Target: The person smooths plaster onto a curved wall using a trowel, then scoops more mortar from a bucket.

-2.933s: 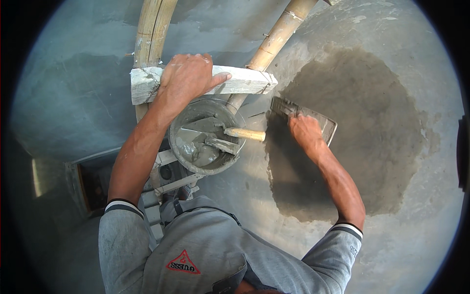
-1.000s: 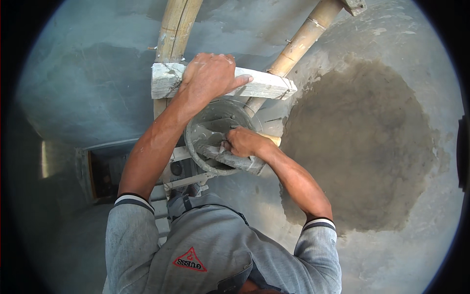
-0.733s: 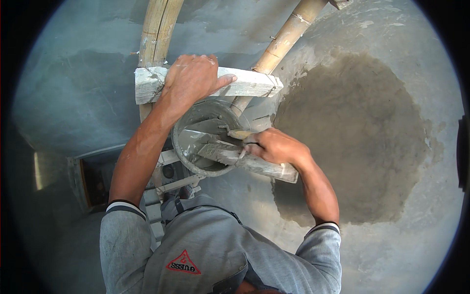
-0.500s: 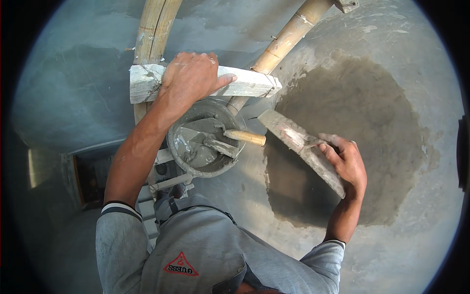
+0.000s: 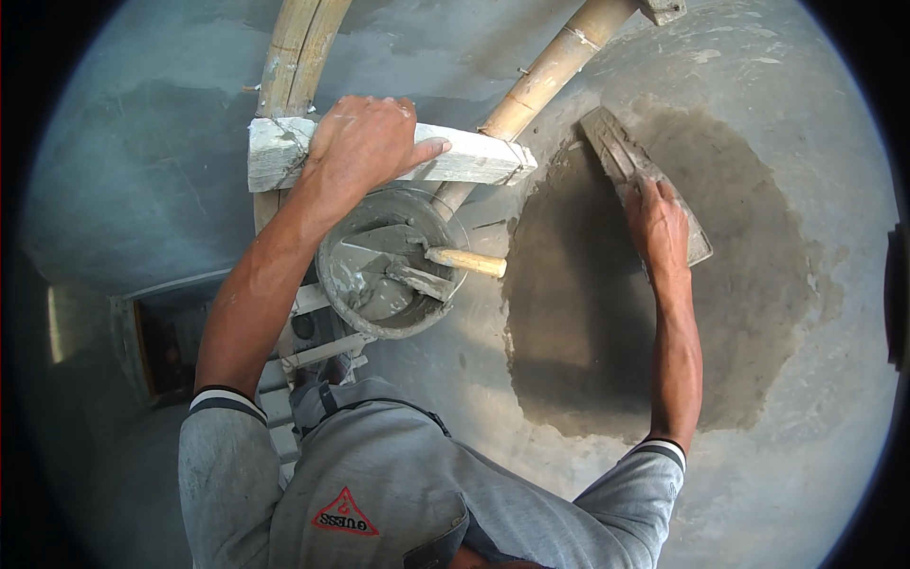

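Note:
My left hand (image 5: 365, 140) is closed over the top of a whitish wooden ladder rung (image 5: 474, 156), its thumb lying along the wood. In my right hand (image 5: 656, 223) is a plastering float (image 5: 611, 142), a long flat board gripped by the handle on its back. The float lies over the upper part of a dark wet plaster patch (image 5: 749, 313) on the grey wall; whether its face touches the wall is hidden. Below the rung hangs a bucket (image 5: 332, 299) of wet grey mortar (image 5: 384, 299). A trowel with a wooden handle (image 5: 469, 261) rests in it.
Two bamboo ladder rails (image 5: 545, 85) rise on either side of the rung. Lower rungs (image 5: 327, 351) show beneath the bucket, near my legs. A dark framed opening (image 5: 171, 341) is at the lower left. Grey wall surrounds the wet patch.
My right hand has carried the float up and to the right, from the patch's left edge onto its upper part, and turned it steeper. My left hand keeps its hold on the rung.

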Demonstrator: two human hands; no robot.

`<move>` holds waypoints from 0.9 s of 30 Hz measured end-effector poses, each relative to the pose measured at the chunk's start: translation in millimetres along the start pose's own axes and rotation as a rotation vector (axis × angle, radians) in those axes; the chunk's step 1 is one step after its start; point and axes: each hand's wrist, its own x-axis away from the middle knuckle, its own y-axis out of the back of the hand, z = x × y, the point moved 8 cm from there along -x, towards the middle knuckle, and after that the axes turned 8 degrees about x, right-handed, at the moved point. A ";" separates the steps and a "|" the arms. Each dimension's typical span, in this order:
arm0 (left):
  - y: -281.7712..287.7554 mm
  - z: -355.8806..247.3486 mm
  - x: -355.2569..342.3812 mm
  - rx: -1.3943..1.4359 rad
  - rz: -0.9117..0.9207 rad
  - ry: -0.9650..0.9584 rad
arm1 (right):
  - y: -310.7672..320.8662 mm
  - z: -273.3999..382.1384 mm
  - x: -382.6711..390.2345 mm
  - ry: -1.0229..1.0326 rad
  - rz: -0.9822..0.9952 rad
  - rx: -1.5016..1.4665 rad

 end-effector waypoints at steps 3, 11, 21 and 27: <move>1.5 -3.2 -2.6 0.011 -0.004 -0.005 | -48.6 25.6 38.7 0.179 0.299 -0.105; 3.1 -5.6 -4.2 0.008 0.017 0.001 | -51.4 40.0 50.8 0.304 0.394 0.090; 3.7 -4.1 -3.2 0.013 -0.031 -0.020 | -75.3 37.7 36.5 0.243 0.272 -0.129; 0.5 -0.8 -1.4 0.043 -0.028 0.009 | -102.8 108.8 118.1 0.517 0.648 -0.033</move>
